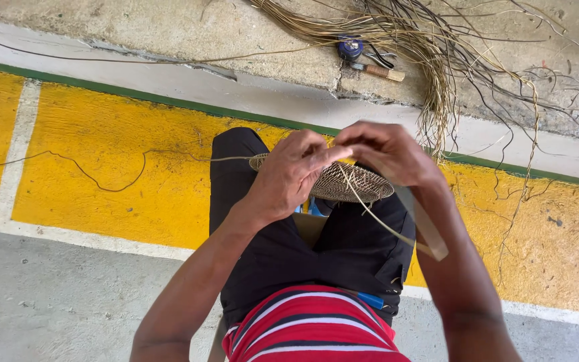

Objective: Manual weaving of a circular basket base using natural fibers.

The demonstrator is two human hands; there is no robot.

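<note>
Straw-coloured strands make a small round woven disc [343, 182] that rests on the person's knees, in the middle of the scene. The left hand [289, 175] pinches its rim, and the right hand [387, 153] is closed on a thin strand [376, 218]. A hard tug could snap that strand. More loose fibres [430, 47] lie far off on the concrete.
</note>
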